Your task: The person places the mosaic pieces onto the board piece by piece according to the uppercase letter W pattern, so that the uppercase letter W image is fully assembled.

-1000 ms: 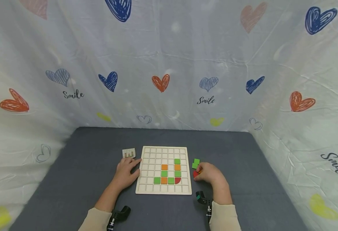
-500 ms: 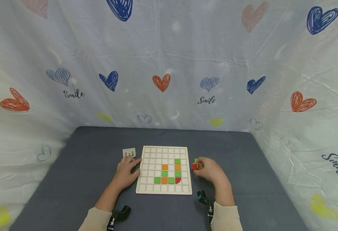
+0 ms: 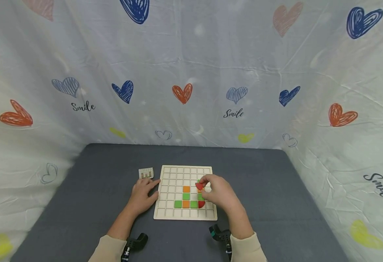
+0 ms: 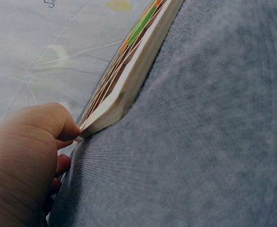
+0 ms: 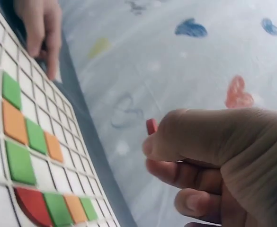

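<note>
A pale wooden grid board (image 3: pixel 168 174) lies on the grey table, with green, orange and red tiles set in some of its squares. Between thumb and fingertips my right hand (image 3: pixel 220 193) pinches a red tile (image 3: pixel 199 186) above the right part of the board. In the right wrist view only a small end of that red tile (image 5: pixel 151 126) shows past the thumb. A rounded red tile (image 3: pixel 201 204) sits in the board below the hand. My left hand (image 3: pixel 142 194) rests at the board's left edge, its thumb (image 4: pixel 58 118) touching the rim in the left wrist view.
A small card with a grid pattern (image 3: pixel 146 173) lies beyond the left hand, left of the board. Black wrist devices, one of them a black camera mount (image 3: pixel 139 242), stick out near both sleeves. A white curtain (image 3: pixel 191 54) printed with hearts hangs behind the grey table (image 3: pixel 253 160).
My right hand has picked up the red tile beside the board and carried it leftward over the board. The left hand has stayed at the board's edge.
</note>
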Demonstrator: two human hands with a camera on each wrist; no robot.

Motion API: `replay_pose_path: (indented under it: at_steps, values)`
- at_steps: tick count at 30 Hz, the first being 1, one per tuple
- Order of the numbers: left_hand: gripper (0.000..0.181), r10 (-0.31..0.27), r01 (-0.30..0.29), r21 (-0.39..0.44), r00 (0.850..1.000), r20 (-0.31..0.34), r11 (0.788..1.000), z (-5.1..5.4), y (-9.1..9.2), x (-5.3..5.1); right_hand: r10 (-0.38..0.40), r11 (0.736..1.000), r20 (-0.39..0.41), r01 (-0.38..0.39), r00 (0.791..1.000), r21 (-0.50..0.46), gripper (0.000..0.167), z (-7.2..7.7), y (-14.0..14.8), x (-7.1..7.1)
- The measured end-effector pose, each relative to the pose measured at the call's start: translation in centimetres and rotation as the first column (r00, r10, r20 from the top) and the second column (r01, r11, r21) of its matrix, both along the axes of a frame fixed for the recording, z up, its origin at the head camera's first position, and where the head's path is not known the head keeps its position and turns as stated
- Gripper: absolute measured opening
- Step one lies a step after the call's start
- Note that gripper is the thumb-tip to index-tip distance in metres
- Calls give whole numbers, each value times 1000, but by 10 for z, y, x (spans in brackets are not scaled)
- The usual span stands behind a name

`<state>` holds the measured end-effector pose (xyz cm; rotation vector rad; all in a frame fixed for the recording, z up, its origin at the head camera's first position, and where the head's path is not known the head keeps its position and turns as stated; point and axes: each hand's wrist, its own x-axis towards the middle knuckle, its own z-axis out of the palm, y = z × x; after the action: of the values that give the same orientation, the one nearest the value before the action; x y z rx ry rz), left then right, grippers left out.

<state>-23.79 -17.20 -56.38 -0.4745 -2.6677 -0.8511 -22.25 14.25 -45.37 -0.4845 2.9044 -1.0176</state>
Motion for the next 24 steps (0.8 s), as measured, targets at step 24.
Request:
replay_pose_path:
  at_steps: [24]
  values:
    - [42,0,0,-11,1000,-11,1000,-2,-1,-2,109,993,-57,-106,992,46,19,-39,-79,13]
